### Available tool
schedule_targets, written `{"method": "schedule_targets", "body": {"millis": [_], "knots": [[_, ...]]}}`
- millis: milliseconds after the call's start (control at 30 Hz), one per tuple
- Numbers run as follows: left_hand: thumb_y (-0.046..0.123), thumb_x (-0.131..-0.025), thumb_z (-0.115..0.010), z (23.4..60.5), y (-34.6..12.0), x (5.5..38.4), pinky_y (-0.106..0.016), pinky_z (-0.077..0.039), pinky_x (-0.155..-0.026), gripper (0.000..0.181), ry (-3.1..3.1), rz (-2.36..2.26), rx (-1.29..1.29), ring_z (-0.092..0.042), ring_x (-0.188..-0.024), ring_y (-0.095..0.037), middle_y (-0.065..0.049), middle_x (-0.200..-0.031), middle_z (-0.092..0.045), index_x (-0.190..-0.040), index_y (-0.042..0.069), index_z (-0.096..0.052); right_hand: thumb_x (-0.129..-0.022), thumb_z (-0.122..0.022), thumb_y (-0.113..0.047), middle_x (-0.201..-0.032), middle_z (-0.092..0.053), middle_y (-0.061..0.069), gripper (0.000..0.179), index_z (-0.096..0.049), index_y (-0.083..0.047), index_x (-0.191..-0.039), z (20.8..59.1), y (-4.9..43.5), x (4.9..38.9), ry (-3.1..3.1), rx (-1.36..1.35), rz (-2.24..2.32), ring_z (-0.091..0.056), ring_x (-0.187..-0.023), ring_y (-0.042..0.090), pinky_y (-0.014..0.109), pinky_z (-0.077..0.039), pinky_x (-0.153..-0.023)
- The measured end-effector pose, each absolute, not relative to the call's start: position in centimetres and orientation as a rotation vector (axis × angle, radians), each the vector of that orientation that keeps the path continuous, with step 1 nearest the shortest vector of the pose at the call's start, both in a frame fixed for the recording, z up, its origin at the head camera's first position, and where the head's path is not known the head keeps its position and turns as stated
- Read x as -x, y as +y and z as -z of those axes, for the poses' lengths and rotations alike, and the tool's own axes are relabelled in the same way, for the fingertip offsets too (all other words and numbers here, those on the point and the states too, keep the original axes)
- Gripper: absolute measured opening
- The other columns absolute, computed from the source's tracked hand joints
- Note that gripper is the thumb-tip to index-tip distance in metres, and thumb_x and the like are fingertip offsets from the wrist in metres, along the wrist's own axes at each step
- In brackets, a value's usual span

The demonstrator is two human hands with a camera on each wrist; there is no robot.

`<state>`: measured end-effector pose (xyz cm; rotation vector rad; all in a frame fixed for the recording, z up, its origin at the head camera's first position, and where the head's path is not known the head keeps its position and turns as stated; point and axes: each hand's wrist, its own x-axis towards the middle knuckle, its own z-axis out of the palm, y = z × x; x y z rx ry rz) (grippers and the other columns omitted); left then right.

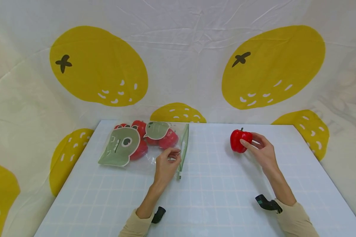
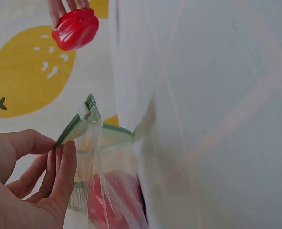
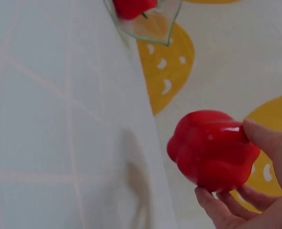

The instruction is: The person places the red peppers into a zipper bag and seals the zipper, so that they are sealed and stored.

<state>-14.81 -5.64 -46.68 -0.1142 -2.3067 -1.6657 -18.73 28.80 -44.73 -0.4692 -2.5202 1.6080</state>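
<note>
A clear zip bag (image 1: pixel 142 168) with green dinosaur print lies at the left of the table, several red bell peppers (image 1: pixel 168 140) inside it. Its green-edged mouth (image 2: pixel 118 129) faces right and gapes apart in the left wrist view. My left hand (image 1: pixel 167 164) pinches one lip of that mouth between thumb and fingers. Over the right part of the table, my right hand (image 1: pixel 262 149) grips a glossy red bell pepper (image 1: pixel 238 141) from its right side, green stem up. The thumb lies on its near face in the head view. Printed shapes hide parts of the bagged peppers.
The white table (image 1: pixel 213 204) has a faint grid pattern. Behind it hangs a white cloth (image 1: pixel 184 72) printed with yellow fruit. A green slider (image 1: pixel 179 176) sits at the near end of the bag's zip. Black wrist devices (image 1: pixel 268 204) show beside both forearms.
</note>
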Motion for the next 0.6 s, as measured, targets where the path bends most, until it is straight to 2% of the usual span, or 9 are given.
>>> {"method": "schedule_targets", "body": {"millis": [133, 267, 367, 467, 600], "knots": [[-0.003, -0.089, -0.073, 46.7, -5.6, 14.8, -0.027, -0.062, -0.074, 0.016, -2.303, 1.671, 0.115, -0.071, -0.083, -0.023, -0.010, -0.095, -0.074, -0.104, 0.001, -0.074, -0.089, -0.075, -0.051, -0.155, -0.047, 0.011, 0.081, -0.042, -0.018, -0.155, 44.8, 27.9, 19.1, -2.507, 0.460, -1.626, -0.047, -0.137, 0.032, 0.039, -0.055, -0.100], [-0.002, -0.089, -0.073, 46.7, -5.7, 14.8, -0.027, -0.062, -0.074, 0.015, -2.308, 1.676, 0.112, -0.070, -0.083, -0.022, -0.010, -0.095, -0.074, -0.104, 0.001, -0.074, -0.090, -0.075, -0.049, -0.157, -0.046, 0.010, 0.082, -0.040, -0.016, -0.157, 44.7, 27.1, 19.3, -2.512, 0.405, -1.675, -0.046, -0.139, 0.033, 0.046, -0.050, -0.105], [-0.001, -0.090, -0.073, 46.6, -5.7, 14.8, -0.028, -0.062, -0.075, 0.016, -2.314, 1.675, 0.105, -0.070, -0.084, -0.022, -0.010, -0.095, -0.074, -0.105, 0.001, -0.074, -0.090, -0.075, -0.049, -0.158, -0.045, 0.010, 0.083, -0.039, -0.016, -0.157, 44.8, 26.4, 19.5, -2.512, 0.371, -1.708, -0.046, -0.140, 0.033, 0.045, -0.048, -0.106], [-0.001, -0.089, -0.073, 46.6, -5.7, 14.8, -0.029, -0.062, -0.075, 0.016, -2.314, 1.677, 0.101, -0.070, -0.084, -0.022, -0.009, -0.095, -0.074, -0.105, 0.001, -0.074, -0.091, -0.075, -0.047, -0.157, -0.046, 0.009, 0.081, -0.040, -0.017, -0.157, 44.9, 25.8, 19.6, -2.497, 0.340, -1.744, -0.047, -0.139, 0.032, 0.041, -0.050, -0.104], [-0.001, -0.089, -0.073, 46.7, -5.7, 14.8, -0.030, -0.062, -0.076, 0.016, -2.310, 1.680, 0.103, -0.070, -0.084, -0.022, -0.009, -0.096, -0.074, -0.105, 0.001, -0.075, -0.091, -0.076, -0.047, -0.156, -0.047, 0.009, 0.079, -0.042, -0.016, -0.155, 45.2, 25.0, 20.0, -2.477, 0.288, -1.774, -0.048, -0.138, 0.031, 0.027, -0.053, -0.098]]}}
